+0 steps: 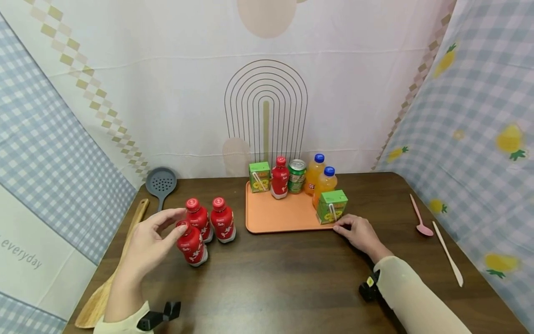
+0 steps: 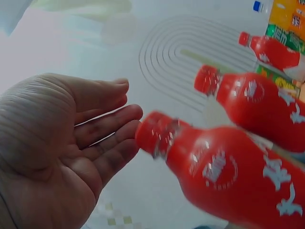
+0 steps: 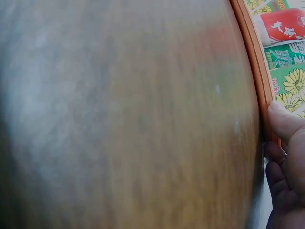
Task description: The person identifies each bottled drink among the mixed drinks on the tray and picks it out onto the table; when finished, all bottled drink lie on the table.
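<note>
Three red bottles stand grouped on the left of the table: a front bottle [image 1: 193, 248], a rear bottle [image 1: 199, 218] and a right bottle [image 1: 224, 223]. Beside the front two is my left hand [image 1: 143, 246], fingers loosely bent and palm empty; in the left wrist view its fingertips come close to a red cap [image 2: 148, 132]. At the front right corner of the orange tray [image 1: 275, 217], my right hand [image 1: 360, 235] pinches the rim, thumb on top. On the tray are green drink boxes [image 1: 332, 207], a red bottle [image 1: 280, 178], a green can [image 1: 297, 176] and two orange-drink bottles [image 1: 324, 185].
A grey slotted turner [image 1: 161, 182] and a wooden spatula [image 1: 100, 297] lie along the left edge. On the right are a pink spoon [image 1: 423, 228] and a white knife [image 1: 449, 257]. Patterned cloth [image 1: 187, 93] hangs behind the dark wooden table [image 1: 275, 287].
</note>
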Demonstrator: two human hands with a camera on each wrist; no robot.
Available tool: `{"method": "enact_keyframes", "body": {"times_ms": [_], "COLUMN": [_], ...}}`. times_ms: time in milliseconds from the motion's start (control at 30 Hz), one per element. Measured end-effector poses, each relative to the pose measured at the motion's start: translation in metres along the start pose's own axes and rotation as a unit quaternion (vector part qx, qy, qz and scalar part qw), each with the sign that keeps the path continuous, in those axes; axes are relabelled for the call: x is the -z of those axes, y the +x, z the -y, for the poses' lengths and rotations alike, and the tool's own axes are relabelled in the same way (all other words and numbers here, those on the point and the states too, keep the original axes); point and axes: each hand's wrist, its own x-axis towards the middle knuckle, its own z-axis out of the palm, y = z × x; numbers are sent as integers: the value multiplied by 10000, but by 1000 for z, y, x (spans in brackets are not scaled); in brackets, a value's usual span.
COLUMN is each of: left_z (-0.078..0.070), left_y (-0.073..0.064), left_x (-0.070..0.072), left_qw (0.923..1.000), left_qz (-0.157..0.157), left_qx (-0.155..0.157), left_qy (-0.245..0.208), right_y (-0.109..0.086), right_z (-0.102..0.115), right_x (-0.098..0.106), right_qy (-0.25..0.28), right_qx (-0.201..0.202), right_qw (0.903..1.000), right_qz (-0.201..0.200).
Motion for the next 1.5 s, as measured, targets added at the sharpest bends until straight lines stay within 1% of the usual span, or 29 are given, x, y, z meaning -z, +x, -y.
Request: {"method": "enact_keyframes", "body": {"times_ms": [133, 200, 300, 367, 467, 567, 633, 700, 767, 833, 900, 933, 1000, 1067, 1133, 1167, 1233, 1367, 1433, 1500], "left_z": [-15, -22, -34, -41, -51, -60, -63, -64, -63, -62, -68, -66, -63, -58, -46, -45, -44, -43, -44, -44], "left_y": [0, 1, 3, 6, 12, 21, 30, 40, 50, 60, 68, 72, 81, 91, 104, 110, 121, 139, 146, 153], "left_x": [-6, -12, -24, -36, -57, -83, -103, -123, -144, -163, -176, -185, -200, -212, -226, -229, -234, -241, -244, -246], "left_qw": [9990, 9974, 9944, 9934, 9929, 9913, 9888, 9848, 9812, 9800, 9782, 9785, 9782, 9758, 9738, 9723, 9713, 9742, 9772, 9813], "left_qz": [-180, -179, -100, -7, 151, 432, 623, 789, 842, 811, 704, 605, 380, 122, -134, -243, -464, -850, -966, -988], "left_qx": [-375, -639, -926, -1000, -968, -832, -677, -506, -336, -97, 133, 254, 599, 839, 1066, 1173, 1253, 1366, 1360, 1308], "left_qy": [-159, -296, -499, -569, -676, -926, -1172, -1459, -1705, -1815, -1951, -1958, -1951, -2018, -2006, -2007, -1968, -1585, -1312, -1007], "right_y": [-1, -1, 0, 0, 0, 0, 0, -1, -1, -2, -2, -1, -1, 0, 0, 0, 0, 0, -1, -1], "right_z": [0, 1, 1, 1, 0, -1, -2, -3, -3, -4, -3, -3, -1, 0, 1, 1, 1, 0, -1, -1], "right_x": [0, 0, 0, 0, 0, 0, 1, 1, 1, 2, 1, 1, 0, -1, -1, -1, -1, -1, -1, -1], "right_qy": [21, 49, 77, 97, 100, 105, 126, 137, 155, 150, 148, 154, 164, 174, 179, 187, 161, 145, 153, 170], "right_qx": [21, 35, 65, 84, 90, 57, 35, 21, 11, 26, 68, 103, 152, 172, 157, 146, 163, 161, 157, 159], "right_qw": [10000, 10000, 9999, 9999, 9999, 9999, 9999, 9999, 9999, 9999, 9999, 9998, 9997, 9997, 9997, 9997, 9996, 9996, 9996, 9995], "right_qz": [10, 15, -6, -29, -23, 12, 24, 12, -10, -24, -43, -47, -53, -73, -97, -113, -135, -178, -193, -208]}}
